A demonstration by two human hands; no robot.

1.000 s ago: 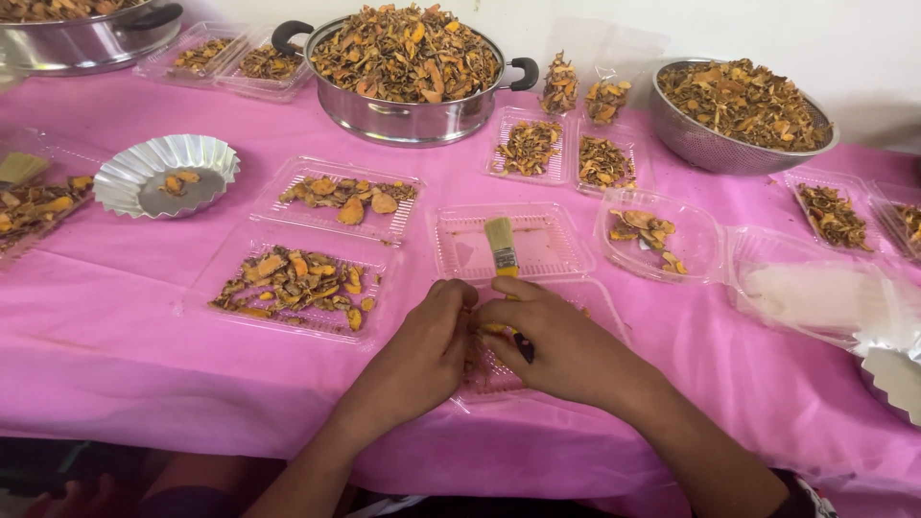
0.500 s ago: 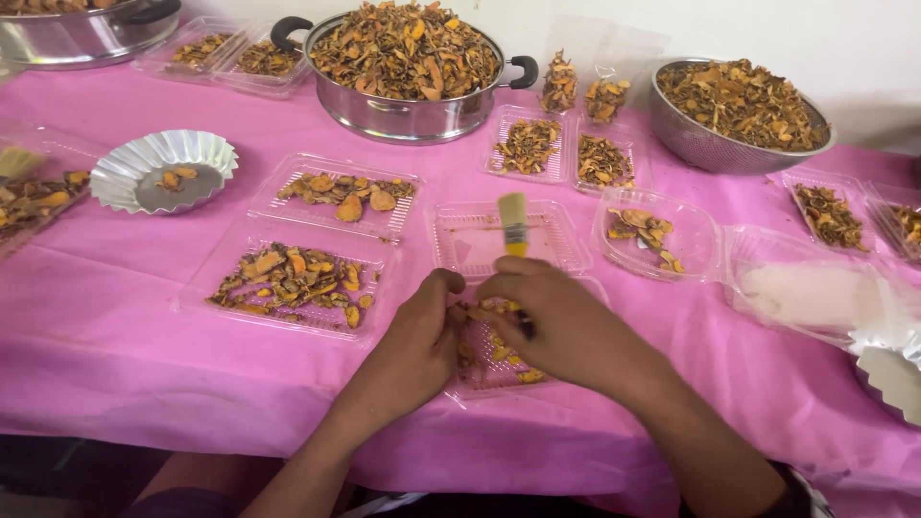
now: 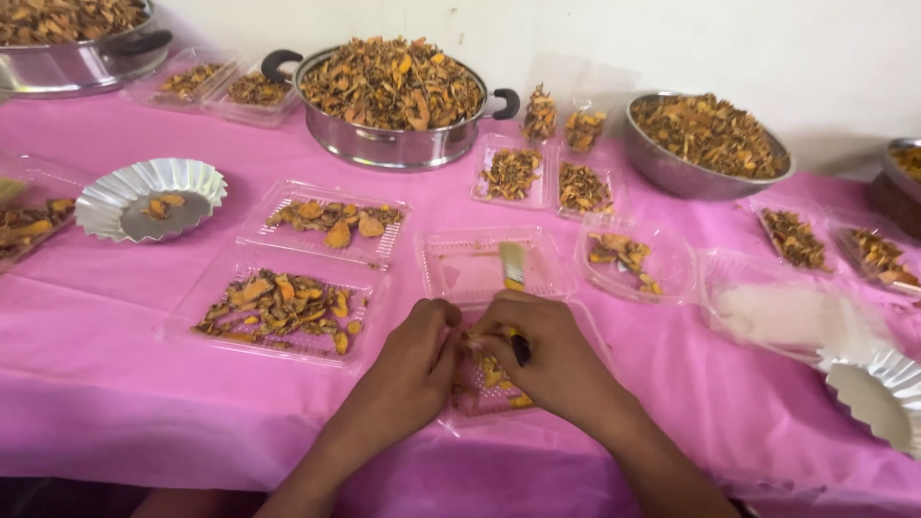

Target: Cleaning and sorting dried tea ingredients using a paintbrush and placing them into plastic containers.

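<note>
Pink-clothed bench [image 3: 86, 384] below a white wall. Nearest, left hand [image 3: 408, 369] pinching orange pieces over a clear tray [image 3: 480, 393], touching the right hand [image 3: 547, 355]; right grip closed on a small brush [image 3: 513, 278], long axis pointing away, bristles up. Beyond, empty clear tray [image 3: 470, 269], filled trays [image 3: 278, 307] left, steel pot [image 3: 393, 101] heaped with dried slices farthest.

Clear plastic clamshell trays [image 3: 278, 305] holding orange-brown dried pieces lie across the pink table. One open, hinged tray [image 3: 484, 264] lies near centre, beneath both hands.
</note>
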